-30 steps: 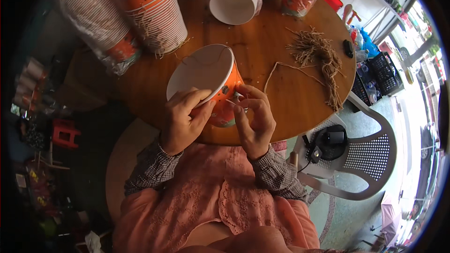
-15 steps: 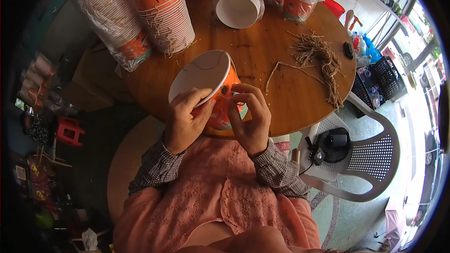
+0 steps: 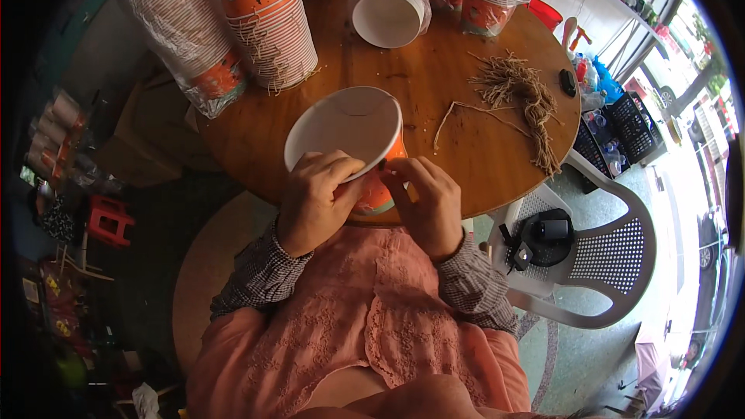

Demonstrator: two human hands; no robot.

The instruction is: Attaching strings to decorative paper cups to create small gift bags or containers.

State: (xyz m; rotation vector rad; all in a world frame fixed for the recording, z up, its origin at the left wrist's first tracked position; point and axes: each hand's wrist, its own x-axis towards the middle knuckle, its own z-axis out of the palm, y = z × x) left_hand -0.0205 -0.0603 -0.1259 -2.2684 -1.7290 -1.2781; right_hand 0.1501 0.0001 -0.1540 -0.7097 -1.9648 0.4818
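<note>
An orange patterned paper bucket with a white inside is tilted toward me at the table's near edge. My left hand grips its near rim, thumb outside and fingers folded over the edge. My right hand is closed in a pinch against the bucket's right side, just below the rim. A thin brown string curves across the inner wall. Its other end seems to lie between my right fingertips, which mostly hide it.
On the round wooden table, a bundle of cut strings lies at the right. Stacked paper buckets, some wrapped in plastic, stand along the far side; one wrapped stack lies sideways. A grey plastic chair stands at right.
The bucket has turned and shifted slightly right, showing more of its inside. Less string shows inside it, and the loop over the rim is gone from sight. My right hand has moved slightly right and down.
</note>
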